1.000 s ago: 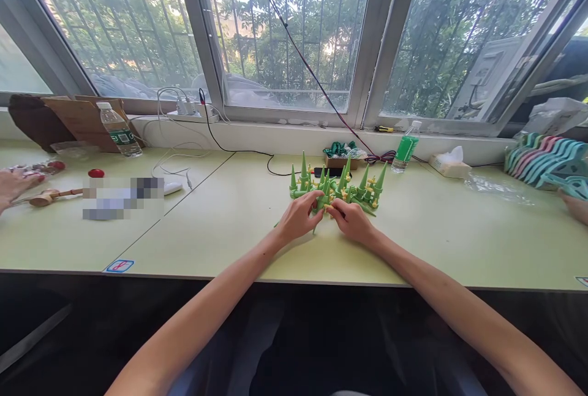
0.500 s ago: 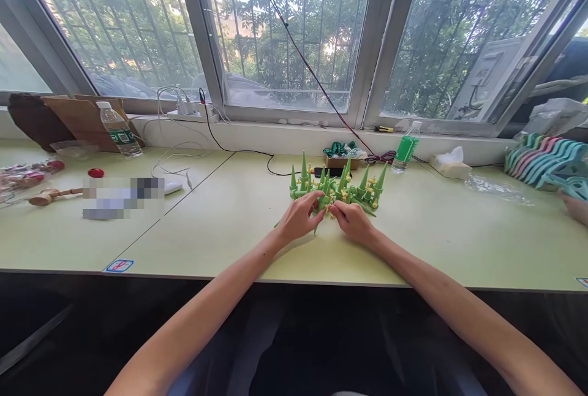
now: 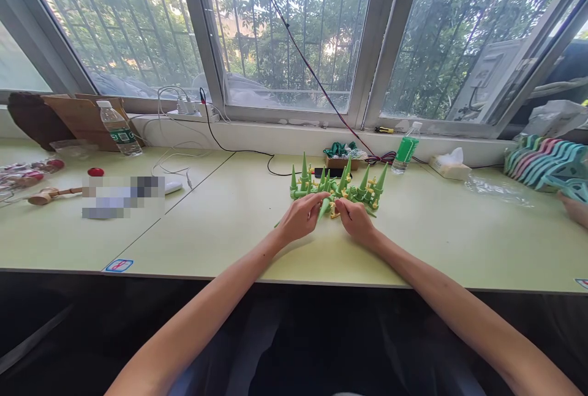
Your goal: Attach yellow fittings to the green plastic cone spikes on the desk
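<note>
A green cone (image 3: 324, 207) was held at a tilt between the thumb and bent fingers of the left hand (image 3: 301, 218), at the near side of a cluster of green spikes (image 3: 343, 181) on the pale table (image 3: 220, 224). The right hand (image 3: 356, 219) was curled nearly closed just beside it, near small yellow pieces (image 3: 334, 214); whether anything was pinched there could not be told. Behind the cluster, a small cardboard box (image 3: 334, 163) was occupied by crinkled green material (image 3: 340, 149) and whitish wrapping (image 3: 357, 154). To the right—beyond a green-labelled bottle (image 3: 406, 151)—a white tissue (image 3: 454, 156) was seen protruding from a tissue box (image 3: 445, 168). At far left, the contents of a shallow clear tray (image 3: 76, 149) could not be made out.
</note>
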Tool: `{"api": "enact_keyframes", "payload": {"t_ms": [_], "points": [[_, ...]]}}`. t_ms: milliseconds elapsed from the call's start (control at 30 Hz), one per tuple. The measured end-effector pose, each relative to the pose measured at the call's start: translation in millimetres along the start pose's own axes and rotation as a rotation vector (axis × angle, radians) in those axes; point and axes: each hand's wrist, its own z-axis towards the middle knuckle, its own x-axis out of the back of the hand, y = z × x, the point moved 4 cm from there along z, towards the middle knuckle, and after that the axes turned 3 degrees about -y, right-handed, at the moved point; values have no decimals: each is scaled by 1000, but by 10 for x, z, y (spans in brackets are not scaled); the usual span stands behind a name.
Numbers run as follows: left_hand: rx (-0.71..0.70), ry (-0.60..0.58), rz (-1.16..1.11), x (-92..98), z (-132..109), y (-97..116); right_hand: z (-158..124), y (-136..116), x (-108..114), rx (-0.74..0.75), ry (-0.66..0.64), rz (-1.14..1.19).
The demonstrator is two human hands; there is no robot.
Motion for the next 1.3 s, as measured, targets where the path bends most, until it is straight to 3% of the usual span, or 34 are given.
{"api": "enact_keyframes", "payload": {"t_ms": [500, 667, 933, 1100, 1300], "points": [[-12, 72, 14, 17, -1, -7, -8, -28, 16, 11, 14, 49], [21, 237, 23, 81, -3, -21, -8, -20, 44, -31, 51, 24], [250, 434, 59, 206, -40, -75, 8, -18, 21, -78, 24, -100], [260, 411, 99, 252, 5, -106, 15, -65, 10, -86, -23, -227], [329, 354, 104, 410, 295, -88, 15, -83, -42, -89, -130, -435]]}}
